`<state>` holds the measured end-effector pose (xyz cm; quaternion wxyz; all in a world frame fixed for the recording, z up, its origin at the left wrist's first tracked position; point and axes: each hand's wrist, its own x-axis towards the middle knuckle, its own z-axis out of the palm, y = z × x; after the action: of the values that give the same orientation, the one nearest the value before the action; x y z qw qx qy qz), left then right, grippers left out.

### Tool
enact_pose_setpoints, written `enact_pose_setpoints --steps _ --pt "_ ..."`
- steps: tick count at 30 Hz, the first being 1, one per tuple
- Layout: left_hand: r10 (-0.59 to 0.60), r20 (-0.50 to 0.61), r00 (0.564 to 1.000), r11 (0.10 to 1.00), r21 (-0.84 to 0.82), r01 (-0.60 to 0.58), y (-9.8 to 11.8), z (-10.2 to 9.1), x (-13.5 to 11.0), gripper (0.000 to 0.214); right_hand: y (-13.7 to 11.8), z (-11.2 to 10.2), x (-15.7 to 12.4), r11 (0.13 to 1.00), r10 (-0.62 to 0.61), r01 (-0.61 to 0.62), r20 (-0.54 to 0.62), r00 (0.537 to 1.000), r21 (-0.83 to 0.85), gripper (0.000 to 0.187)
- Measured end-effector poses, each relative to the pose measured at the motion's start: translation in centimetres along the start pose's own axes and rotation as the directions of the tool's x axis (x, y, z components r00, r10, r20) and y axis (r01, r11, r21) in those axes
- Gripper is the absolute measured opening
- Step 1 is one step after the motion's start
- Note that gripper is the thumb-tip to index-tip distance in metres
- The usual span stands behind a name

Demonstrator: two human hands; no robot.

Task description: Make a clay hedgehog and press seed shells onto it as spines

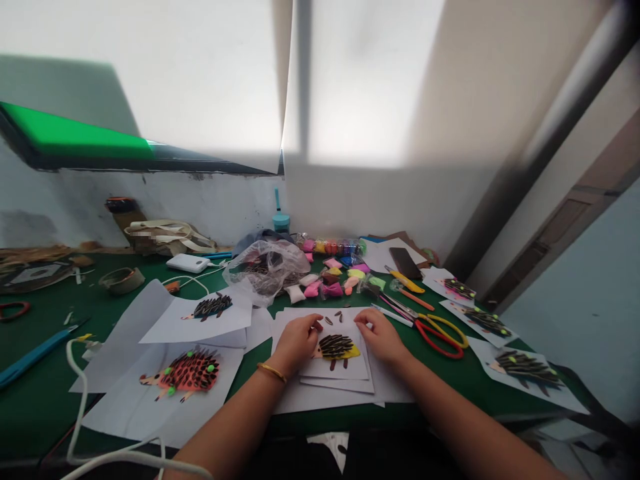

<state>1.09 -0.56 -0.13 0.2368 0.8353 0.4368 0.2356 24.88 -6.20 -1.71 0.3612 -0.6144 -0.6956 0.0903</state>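
Note:
A hedgehog picture point(338, 348), with a yellow body and dark seeds as spines, lies on a small white sheet on a stack of paper. Left of the picture, my left hand point(299, 341) rests with its fingers curled together at the sheet. My right hand point(383, 337) is at the sheet's upper right corner, thumb and fingertips pinched close; anything between them is too small to make out. Between the hands, a few loose sunflower seeds point(329, 321) lie above the hedgehog.
Scissors point(443, 333), a yellow cutter point(407, 280) and a phone point(405, 263) lie right. Behind are clay packets point(333, 290) and a plastic bag point(270, 267). At left are a red hedgehog picture point(187, 373), a white cable point(77, 400), a tape roll point(121, 281) and a blue cutter point(35, 357).

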Motion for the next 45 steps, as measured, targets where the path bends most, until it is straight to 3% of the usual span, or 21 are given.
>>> enact_pose_setpoints --steps 7,12,16,20,23,26,33,45 --pt "0.001 0.003 1.0 1.0 -0.01 -0.001 -0.1 0.0 0.0 0.045 -1.4 1.1 6.2 0.987 -0.086 0.11 0.185 0.979 -0.12 0.017" --pt "0.031 -0.01 0.999 0.999 -0.01 -0.031 -0.5 0.2 0.0 0.046 -2.1 1.8 7.8 0.984 -0.067 0.099 0.202 0.977 -0.151 0.016" --pt "0.019 -0.009 1.0 1.0 -0.007 -0.019 -0.4 0.1 0.0 0.044 -2.5 0.5 6.0 0.993 -0.014 0.027 0.11 0.994 -0.119 0.013" --pt "0.005 -0.008 1.0 1.0 -0.005 -0.005 -0.1 0.0 0.0 0.043 -2.6 -1.0 1.8 0.998 0.067 -0.067 0.022 0.998 -0.007 0.026" --pt "0.012 -0.009 1.0 1.0 -0.007 -0.012 -0.1 0.0 0.0 0.043 -2.5 -1.3 -1.5 0.989 0.111 -0.114 0.042 0.993 0.096 0.017" --pt "0.016 -0.012 1.0 1.0 -0.001 -0.016 -0.1 0.1 0.0 0.042 -2.4 -0.9 -3.7 0.924 0.202 -0.228 0.115 0.973 0.308 0.01" --pt "0.019 -0.012 1.0 1.0 0.012 -0.019 -0.2 0.1 0.0 0.042 -2.1 0.2 -4.5 0.979 0.031 -0.035 0.023 0.999 0.203 0.009" --pt "0.031 -0.02 0.999 1.0 0.002 -0.031 -0.2 0.1 0.0 0.042 -2.8 0.6 -3.9 0.995 -0.009 0.01 -0.013 1.0 0.102 0.01"
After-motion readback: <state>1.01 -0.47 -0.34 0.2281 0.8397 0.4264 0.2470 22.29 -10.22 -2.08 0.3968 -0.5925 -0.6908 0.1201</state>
